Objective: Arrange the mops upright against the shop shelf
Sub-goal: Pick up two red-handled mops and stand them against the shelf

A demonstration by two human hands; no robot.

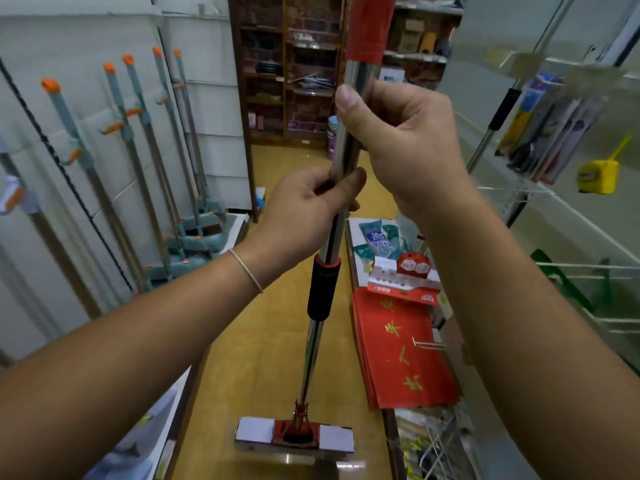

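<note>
Two hands grip one mop pole at frame centre.

Both forearms enter from the lower corners; the left hand point(304, 209) curls its fingers round the chrome pole of the red mop point(323, 271) just above its black sleeve point(322, 289), and the right hand point(401, 147) wraps the pole higher up, thumb raised. Its head point(294, 436) rests on the yellow floor point(266, 341) at lower centre. Red packets point(401, 348) lie right of the pole. Farther back, teal mops point(138, 161) lean upright at upper left, before a brown shelf point(277, 71).
</note>
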